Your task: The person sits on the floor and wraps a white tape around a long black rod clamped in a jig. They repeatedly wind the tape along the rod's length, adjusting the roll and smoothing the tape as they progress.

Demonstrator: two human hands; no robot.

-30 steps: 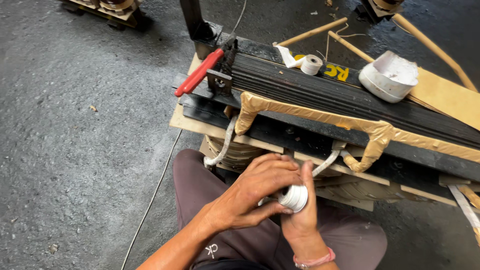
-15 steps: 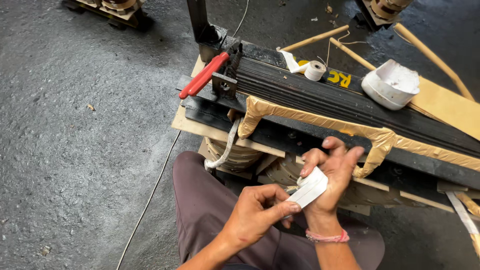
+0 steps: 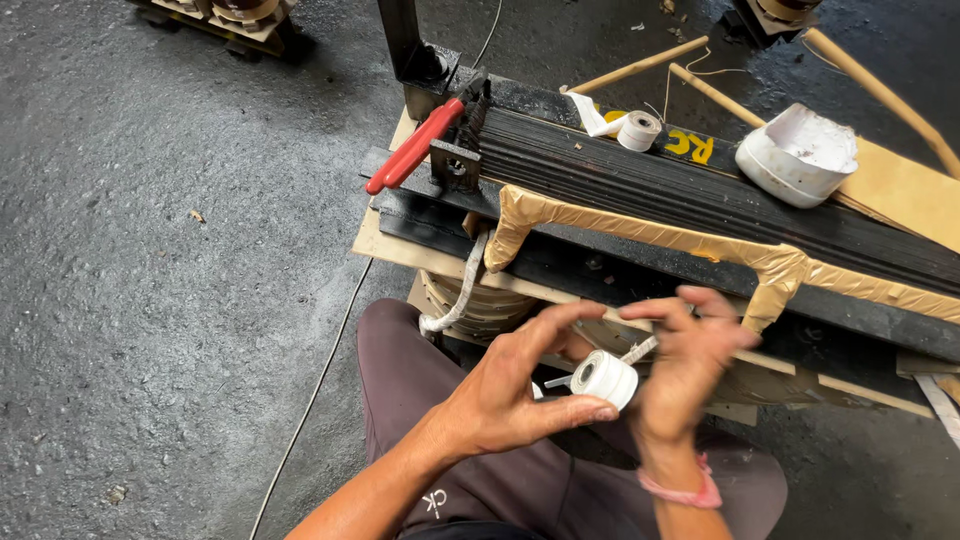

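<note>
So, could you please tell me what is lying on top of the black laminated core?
On the black laminated core lie a small white tape roll, a white bowl-like container and red-handled pliers. Tan paper tape wraps its front edge. The container's contents cannot be seen.

Bare forearms, pink band (image 3: 682, 492) at the right wrist, dark maroon trousers (image 3: 420, 400).

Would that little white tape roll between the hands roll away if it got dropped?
Probably yes: the white tape roll is round like a wheel, so on its edge it could roll. It looks light, since the left hand pinches it with fingertips. Its loose tail looks floppy, so it might unwind.
</note>
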